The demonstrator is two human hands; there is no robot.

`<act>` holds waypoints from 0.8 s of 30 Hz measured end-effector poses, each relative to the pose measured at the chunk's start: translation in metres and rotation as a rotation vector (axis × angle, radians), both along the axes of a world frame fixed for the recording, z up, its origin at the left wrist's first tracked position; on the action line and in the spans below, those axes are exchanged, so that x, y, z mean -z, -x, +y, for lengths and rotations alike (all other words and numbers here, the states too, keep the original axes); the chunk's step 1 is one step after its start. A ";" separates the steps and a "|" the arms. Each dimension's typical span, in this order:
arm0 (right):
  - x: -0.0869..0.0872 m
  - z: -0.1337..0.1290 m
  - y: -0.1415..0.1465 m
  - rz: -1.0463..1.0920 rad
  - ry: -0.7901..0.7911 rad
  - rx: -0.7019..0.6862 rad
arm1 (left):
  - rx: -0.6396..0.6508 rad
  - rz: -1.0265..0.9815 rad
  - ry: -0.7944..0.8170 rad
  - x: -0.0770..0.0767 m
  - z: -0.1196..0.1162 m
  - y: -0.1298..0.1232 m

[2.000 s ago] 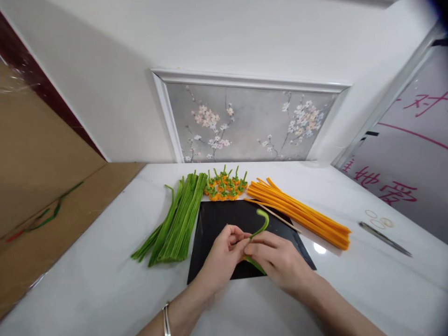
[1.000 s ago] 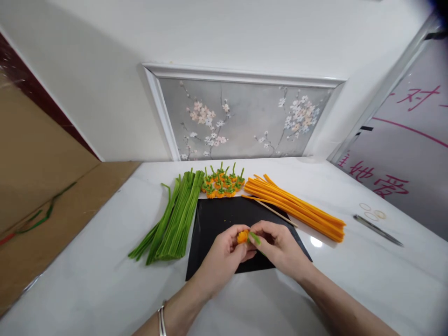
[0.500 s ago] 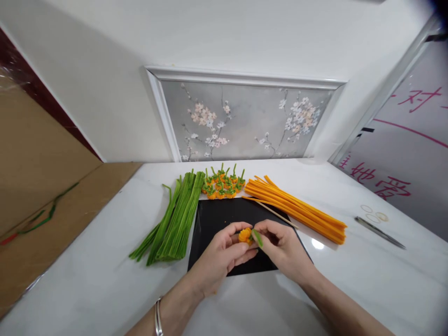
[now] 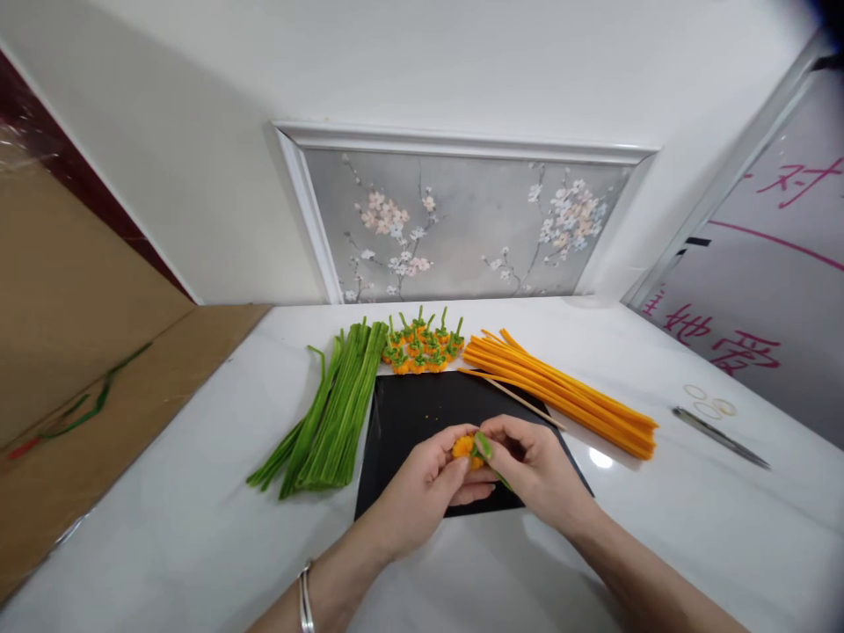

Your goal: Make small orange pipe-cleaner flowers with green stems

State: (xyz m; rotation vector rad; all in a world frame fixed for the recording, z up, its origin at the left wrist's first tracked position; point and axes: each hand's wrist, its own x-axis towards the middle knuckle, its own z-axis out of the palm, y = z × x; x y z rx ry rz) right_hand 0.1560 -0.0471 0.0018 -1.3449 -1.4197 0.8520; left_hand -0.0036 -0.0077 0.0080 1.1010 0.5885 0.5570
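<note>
Between my two hands, over a black mat (image 4: 409,422), is a small orange pumpkin (image 4: 462,446) of fuzzy pipe cleaner. My left hand (image 4: 428,483) is closed around its left side with thumb and fingers. Pinched in my right hand (image 4: 531,462) is a green pipe cleaner (image 4: 484,446) at the pumpkin's right side; a bit of it shows below the thumb. How the green piece joins the pumpkin is hidden by my fingers. Beyond the mat sits a cluster of finished small pumpkins (image 4: 418,360), orange with upright green stems.
Green pipe cleaners (image 4: 336,413) lie bundled left of the mat, orange pipe cleaners (image 4: 560,391) to the right. A thin wooden stick (image 4: 527,404) crosses the mat's edge. Farther right are tweezers (image 4: 722,437) and several clear rings (image 4: 709,409). Cardboard (image 4: 132,404) borders the left; a wall stands behind.
My left fingers have shifted around the orange pumpkin, the thumb now lying across its front. The green piece has turned slightly, and part of it now shows below my right thumb.
</note>
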 end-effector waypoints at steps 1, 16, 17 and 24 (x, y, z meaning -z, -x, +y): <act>0.000 0.000 0.000 0.002 0.001 0.003 | -0.010 0.005 -0.002 0.001 0.000 0.000; 0.000 -0.004 0.002 -0.066 -0.078 0.061 | -0.151 0.052 -0.010 0.000 0.004 -0.003; -0.001 -0.004 0.003 -0.062 -0.076 0.055 | -0.148 0.044 -0.005 0.000 0.004 -0.003; 0.005 -0.002 0.003 0.035 -0.035 0.037 | -0.059 -0.015 0.022 0.005 0.006 0.002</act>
